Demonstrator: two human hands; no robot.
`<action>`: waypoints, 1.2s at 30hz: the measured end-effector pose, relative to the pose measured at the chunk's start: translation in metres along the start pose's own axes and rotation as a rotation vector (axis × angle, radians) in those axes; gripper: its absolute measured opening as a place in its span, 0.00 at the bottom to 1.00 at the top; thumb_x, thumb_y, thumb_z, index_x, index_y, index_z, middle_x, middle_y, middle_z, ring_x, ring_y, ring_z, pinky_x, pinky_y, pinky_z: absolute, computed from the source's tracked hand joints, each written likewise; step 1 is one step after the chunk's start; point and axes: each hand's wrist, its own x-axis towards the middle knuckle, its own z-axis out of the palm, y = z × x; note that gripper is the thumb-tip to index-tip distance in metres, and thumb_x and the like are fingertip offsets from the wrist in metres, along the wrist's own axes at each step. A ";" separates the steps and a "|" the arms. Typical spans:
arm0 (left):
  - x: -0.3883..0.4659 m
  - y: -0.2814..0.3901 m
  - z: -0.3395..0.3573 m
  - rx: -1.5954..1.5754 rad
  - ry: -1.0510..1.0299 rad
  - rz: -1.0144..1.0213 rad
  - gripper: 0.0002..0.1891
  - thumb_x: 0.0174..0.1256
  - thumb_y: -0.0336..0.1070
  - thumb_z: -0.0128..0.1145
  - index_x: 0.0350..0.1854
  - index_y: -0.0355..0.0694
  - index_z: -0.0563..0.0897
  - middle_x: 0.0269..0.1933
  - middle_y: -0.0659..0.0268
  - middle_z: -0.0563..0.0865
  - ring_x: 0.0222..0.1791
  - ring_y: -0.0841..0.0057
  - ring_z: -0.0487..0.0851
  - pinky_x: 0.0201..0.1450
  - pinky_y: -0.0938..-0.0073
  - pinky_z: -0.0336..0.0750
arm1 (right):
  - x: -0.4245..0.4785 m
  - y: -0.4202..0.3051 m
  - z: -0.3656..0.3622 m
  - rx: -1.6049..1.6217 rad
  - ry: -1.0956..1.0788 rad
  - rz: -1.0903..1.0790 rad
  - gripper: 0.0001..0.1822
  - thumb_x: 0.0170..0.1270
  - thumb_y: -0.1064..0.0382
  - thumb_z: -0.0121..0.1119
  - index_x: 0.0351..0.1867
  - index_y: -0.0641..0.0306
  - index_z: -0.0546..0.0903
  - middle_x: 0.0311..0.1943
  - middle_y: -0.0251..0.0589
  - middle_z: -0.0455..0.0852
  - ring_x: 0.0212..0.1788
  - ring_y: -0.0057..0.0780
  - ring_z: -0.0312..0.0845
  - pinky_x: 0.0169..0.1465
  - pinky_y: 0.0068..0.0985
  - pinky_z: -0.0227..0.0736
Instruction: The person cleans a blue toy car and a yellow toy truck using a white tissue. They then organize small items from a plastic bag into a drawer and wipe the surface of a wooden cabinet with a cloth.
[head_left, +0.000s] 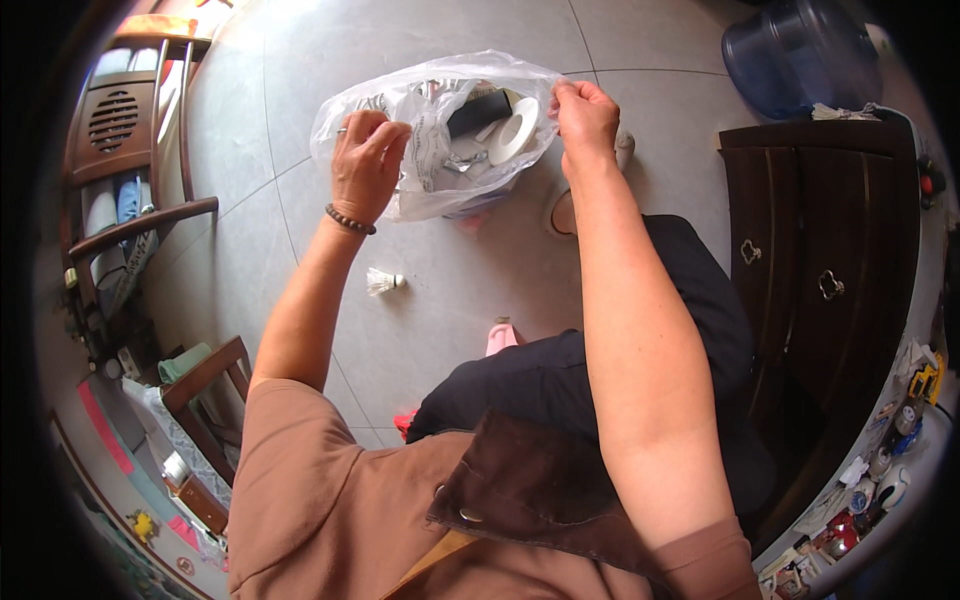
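Observation:
A translucent white plastic bag (465, 196) is spread wide over the tiled floor. My right hand (589, 116) pinches its rim on the right side. Curled fingers of my left hand (367, 161) grip the plastic at the left. Inside the bag lie a black cylindrical object (480, 114), a white ring-shaped piece (514, 132), some crumpled silver foil (466, 160) and crumpled printed wrapping (427, 146). The bag's lower contents are mostly hidden.
A shuttlecock (385, 281) lies on the grey floor. At right stands a dark wooden cabinet (817, 225), with a large blue water bottle (799, 60) beyond it. Wooden chairs (142, 229) are at left. A pink object (500, 339) shows beside my knee.

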 end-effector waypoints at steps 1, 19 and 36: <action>-0.002 0.004 0.003 -0.042 0.006 -0.028 0.02 0.51 0.28 0.58 0.27 0.42 0.79 0.30 0.65 0.75 0.32 0.68 0.75 0.35 0.71 0.69 | 0.000 0.000 0.001 -0.008 0.007 0.000 0.08 0.58 0.63 0.53 0.23 0.62 0.76 0.21 0.30 0.77 0.24 0.18 0.69 0.27 0.18 0.60; -0.016 0.051 0.079 -0.486 -0.086 -0.243 0.04 0.51 0.28 0.56 0.27 0.37 0.74 0.26 0.58 0.75 0.28 0.63 0.76 0.32 0.69 0.71 | -0.006 -0.001 0.004 -0.064 -0.020 0.002 0.09 0.59 0.62 0.54 0.23 0.63 0.76 0.21 0.30 0.77 0.24 0.18 0.69 0.27 0.19 0.61; 0.034 -0.062 0.055 -0.028 0.013 -0.438 0.06 0.53 0.35 0.61 0.31 0.40 0.83 0.26 0.64 0.83 0.27 0.76 0.81 0.33 0.78 0.74 | -0.001 0.000 0.009 -0.037 -0.008 -0.017 0.10 0.50 0.62 0.56 0.21 0.68 0.77 0.20 0.38 0.79 0.26 0.26 0.72 0.36 0.25 0.69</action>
